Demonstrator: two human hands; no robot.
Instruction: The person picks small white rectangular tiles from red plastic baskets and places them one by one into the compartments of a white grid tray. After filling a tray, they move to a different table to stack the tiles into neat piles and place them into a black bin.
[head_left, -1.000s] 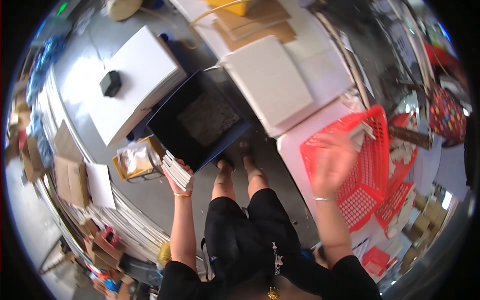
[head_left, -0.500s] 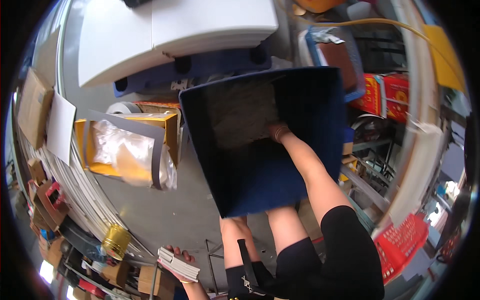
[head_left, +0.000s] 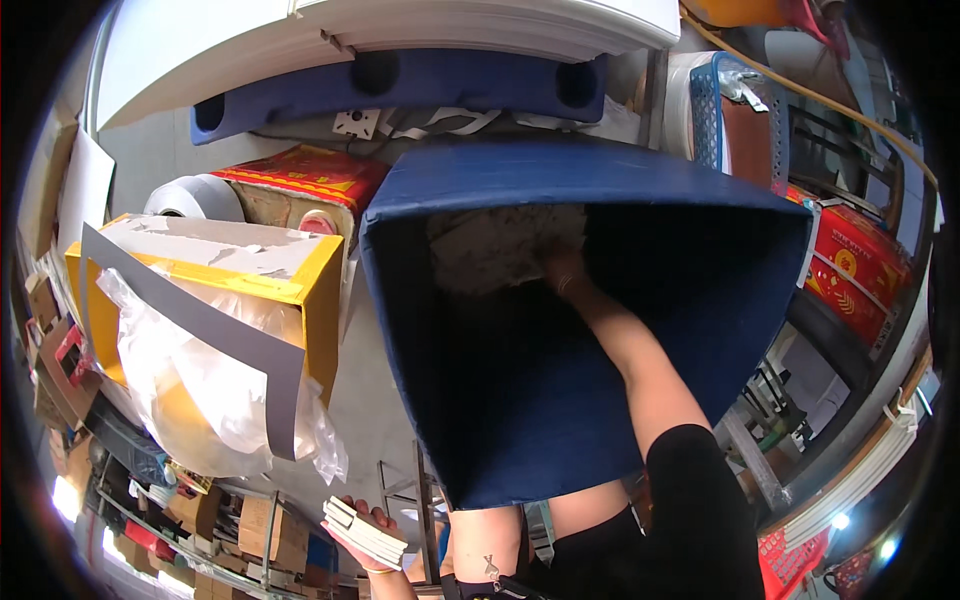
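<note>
A large dark-blue box lies before me with its open side toward me and its inside in deep shadow. My right arm reaches into it. There my right hand is at the edge of a pale, rough, crumpled-looking patch on the inner back. Shadow hides the fingers, so I cannot tell whether they grip anything. Low at the left, outside the box, my left hand is closed round a small stack of white strips.
Left of the box stands a yellow box with clear plastic bags and a grey strip. Behind it are a red carton and a grey roll. White boards above a blue plastic base span the far side. At right are a blue basket and red cartons.
My view has shifted closer, and the blue box looks larger, with its outer top side now showing. The right hand stays inside it; the left still holds the white strips.
</note>
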